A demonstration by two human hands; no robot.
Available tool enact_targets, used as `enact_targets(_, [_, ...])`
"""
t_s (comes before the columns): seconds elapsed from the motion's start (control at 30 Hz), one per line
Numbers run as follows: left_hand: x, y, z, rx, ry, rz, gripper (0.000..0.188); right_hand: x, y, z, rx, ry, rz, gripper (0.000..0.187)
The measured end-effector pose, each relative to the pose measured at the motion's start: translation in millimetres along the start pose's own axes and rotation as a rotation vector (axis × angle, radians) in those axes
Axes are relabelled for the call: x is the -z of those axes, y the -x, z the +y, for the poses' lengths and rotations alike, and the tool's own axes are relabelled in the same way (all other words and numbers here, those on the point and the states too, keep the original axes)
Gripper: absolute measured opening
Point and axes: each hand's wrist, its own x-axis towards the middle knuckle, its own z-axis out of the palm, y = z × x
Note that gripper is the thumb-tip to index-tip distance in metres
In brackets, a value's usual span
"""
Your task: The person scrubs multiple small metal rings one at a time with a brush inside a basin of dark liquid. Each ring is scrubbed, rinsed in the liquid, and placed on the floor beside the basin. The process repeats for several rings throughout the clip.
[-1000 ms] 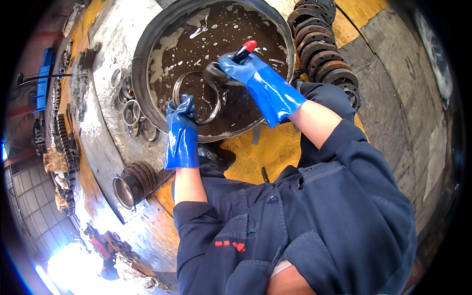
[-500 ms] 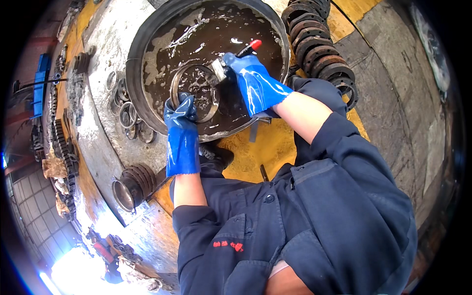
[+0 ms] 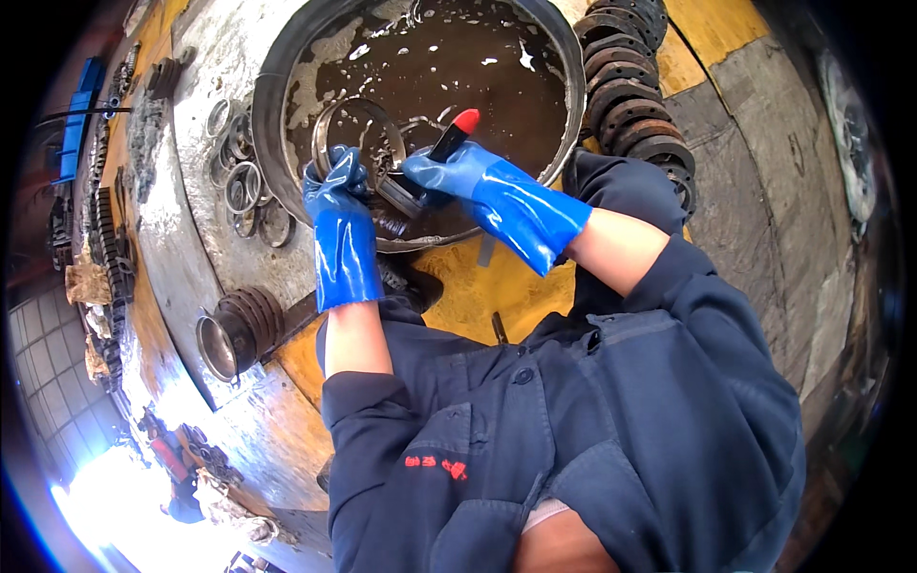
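Note:
Both my hands wear blue rubber gloves. My left hand is closed on the near-left edge of a metal ring, which it holds tilted over a round basin of dark, murky liquid. To the right of the ring, my right hand grips a brush with a black, red-tipped handle. The brush's head points down toward the ring's near-right side. Whether its bristles touch the metal, I cannot tell. Foam and wet streaks float on the liquid.
Several loose metal rings lie left of the basin. Nearer stands a stack of ring-shaped parts. A long row of dark, rusty discs runs along the basin's right side. My knee is beside the basin's right rim.
The brush has swung from the ring's upper right to its near-right side, with its handle now more upright. My right hand has come lower and closer to my left. The whole view has shifted slightly.

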Motion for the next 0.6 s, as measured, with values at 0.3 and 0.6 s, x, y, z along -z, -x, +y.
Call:
enact_targets(0.3, [6.3,-1.1,18.0,0.180,-0.035,-0.106,0.020,28.2,-33.7,-8.7,0.530,0.850,0.259,0.027])
enact_targets(0.6, [4.5,12.1,25.9,0.278,-0.039,-0.144,0.022,36.2,-27.6,-46.8,0.452,0.077,0.370,0.034])
